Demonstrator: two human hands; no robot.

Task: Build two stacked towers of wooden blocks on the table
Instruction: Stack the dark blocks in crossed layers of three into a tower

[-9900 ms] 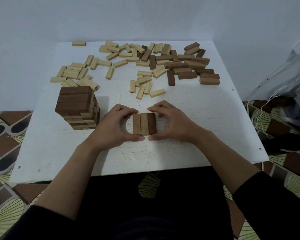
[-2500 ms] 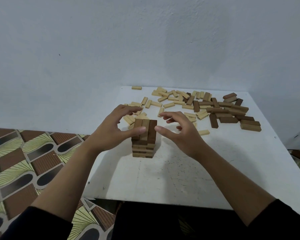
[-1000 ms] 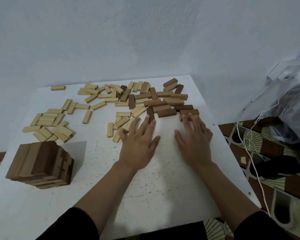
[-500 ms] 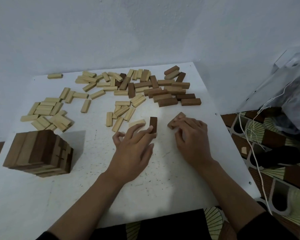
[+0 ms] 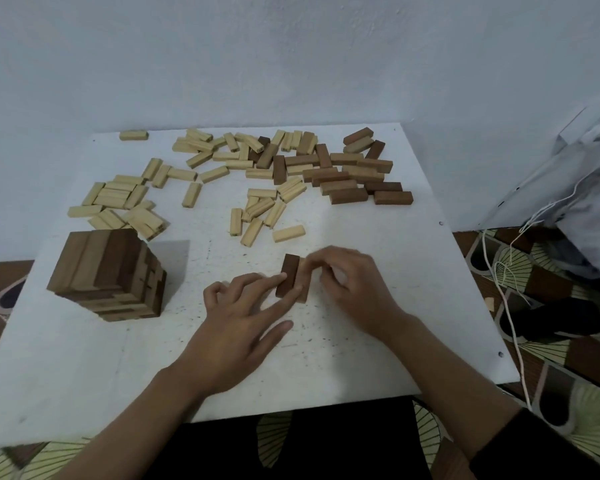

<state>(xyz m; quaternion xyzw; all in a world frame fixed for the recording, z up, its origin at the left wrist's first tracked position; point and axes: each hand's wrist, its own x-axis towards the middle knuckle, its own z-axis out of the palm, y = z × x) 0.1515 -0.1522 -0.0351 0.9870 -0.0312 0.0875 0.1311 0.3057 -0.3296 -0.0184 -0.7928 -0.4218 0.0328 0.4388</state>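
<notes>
Left hand (image 5: 236,327), fingers straight, touches a dark block (image 5: 288,280) mid-table (image 5: 361,341). Right hand (image 5: 354,289) pinches the light block (image 5: 303,294) beside it. Tower (image 5: 111,275) at 9 o'clock.

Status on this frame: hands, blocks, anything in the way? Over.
Left hand open, touching dark block. Right hand pinches lighter brown block beside it. One tower stands at left; loose blocks lie beyond, nothing obstructing.

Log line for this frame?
phase: second tower base | left hand: fingers touch dark brown wooden block | right hand: at lighter brown wooden block beside it, grip blurred | stacked wooden tower: stands left
</notes>
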